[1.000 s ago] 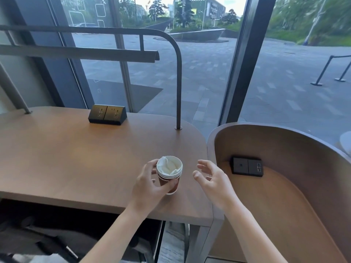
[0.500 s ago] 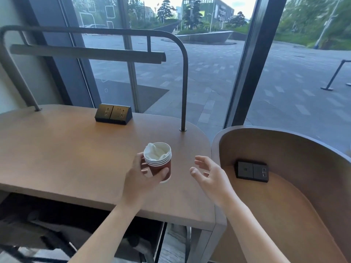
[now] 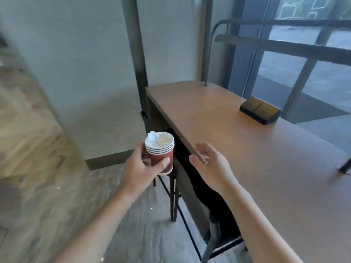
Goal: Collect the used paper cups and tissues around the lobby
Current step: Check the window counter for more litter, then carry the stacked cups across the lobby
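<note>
1. I see the left hand [image 3: 140, 168] with its fingers [image 3: 164, 162] wrapped round a stack of red paper cups [image 3: 161, 151], which stands upright with a crumpled white tissue [image 3: 152, 138] in the top cup.
2. The stack hangs in the air just off the table's [image 3: 247, 149] near edge, over the floor.
3. The right hand [image 3: 210, 164] hovers at that edge, its fingers loosely spread and holding nothing.
4. A black socket box [image 3: 259, 112] sits by the table's far edge.

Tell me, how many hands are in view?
2: the left hand grips a stack of red paper cups beside the table; the right hand is open by its edge.
</note>
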